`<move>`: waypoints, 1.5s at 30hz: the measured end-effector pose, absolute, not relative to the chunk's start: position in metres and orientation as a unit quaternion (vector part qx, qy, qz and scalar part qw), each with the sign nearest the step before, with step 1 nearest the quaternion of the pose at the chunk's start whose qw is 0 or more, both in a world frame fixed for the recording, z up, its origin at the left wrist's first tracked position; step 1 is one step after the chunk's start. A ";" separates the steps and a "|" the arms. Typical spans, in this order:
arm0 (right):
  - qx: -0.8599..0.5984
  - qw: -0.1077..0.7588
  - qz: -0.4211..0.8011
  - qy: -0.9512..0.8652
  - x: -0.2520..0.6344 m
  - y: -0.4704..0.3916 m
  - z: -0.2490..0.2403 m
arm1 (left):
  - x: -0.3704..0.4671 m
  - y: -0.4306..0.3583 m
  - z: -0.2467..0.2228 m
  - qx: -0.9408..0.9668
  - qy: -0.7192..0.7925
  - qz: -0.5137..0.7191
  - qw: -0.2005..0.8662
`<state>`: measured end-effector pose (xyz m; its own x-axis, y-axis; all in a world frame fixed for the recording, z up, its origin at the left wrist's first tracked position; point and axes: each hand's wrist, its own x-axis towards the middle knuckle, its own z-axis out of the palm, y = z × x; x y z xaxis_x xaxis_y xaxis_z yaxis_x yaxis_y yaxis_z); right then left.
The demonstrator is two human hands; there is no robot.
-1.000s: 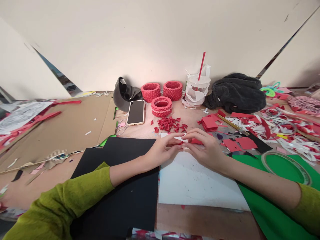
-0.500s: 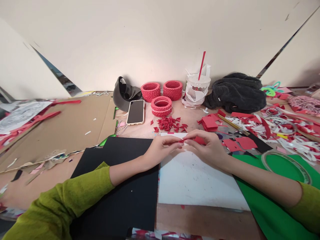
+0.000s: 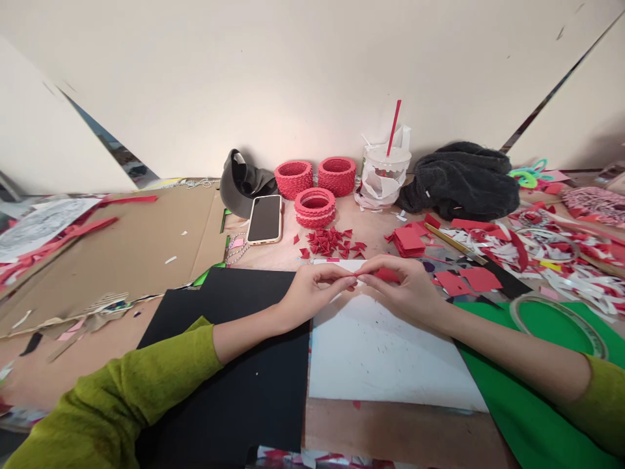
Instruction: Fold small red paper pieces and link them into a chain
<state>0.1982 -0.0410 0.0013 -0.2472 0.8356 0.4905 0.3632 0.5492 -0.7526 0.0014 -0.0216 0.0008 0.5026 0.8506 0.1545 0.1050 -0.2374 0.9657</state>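
My left hand (image 3: 319, 293) and my right hand (image 3: 403, 286) meet fingertip to fingertip over a white board (image 3: 385, 358). Between their pinched thumbs and fingers is a small piece of red paper (image 3: 357, 275), mostly covered by the fingertips. Just beyond the hands lies a heap of small folded red paper triangles (image 3: 328, 242). Behind that heap stand three red rings built of folded paper, the nearest ring (image 3: 315, 208) with a paler band round it. A stack of red paper squares (image 3: 409, 240) sits past my right hand, with loose red squares (image 3: 481, 279) beside it.
Black card (image 3: 229, 371) lies under my left forearm, green card (image 3: 493, 365) and a tape roll (image 3: 556, 326) by my right. A phone (image 3: 265, 219), cap (image 3: 239, 182), bagged cup (image 3: 385, 169), dark cloth (image 3: 461, 182), cutter (image 3: 454, 242) and paper scraps (image 3: 576, 260) lie farther back.
The thumbs and fingertips have shifted slightly, closing tighter around the small red paper. Everything else stays where it was.
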 end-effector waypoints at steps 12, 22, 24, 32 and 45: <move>-0.398 0.457 0.230 -0.761 0.198 -0.041 0.002 | 0.001 -0.020 0.005 0.680 0.335 0.347 0.553; -0.387 0.452 0.243 -0.766 0.198 -0.042 0.004 | 0.003 -0.019 0.004 0.720 0.345 0.323 0.507; -0.383 0.448 0.233 -0.774 0.198 -0.042 0.004 | 0.003 -0.020 0.004 0.729 0.349 0.317 0.496; -0.416 0.456 0.216 -0.757 0.197 -0.043 0.003 | 0.002 -0.019 0.003 0.771 0.355 0.328 0.415; -0.491 0.426 0.062 -0.758 0.203 -0.029 -0.002 | 0.004 -0.030 0.007 0.929 0.224 0.289 0.053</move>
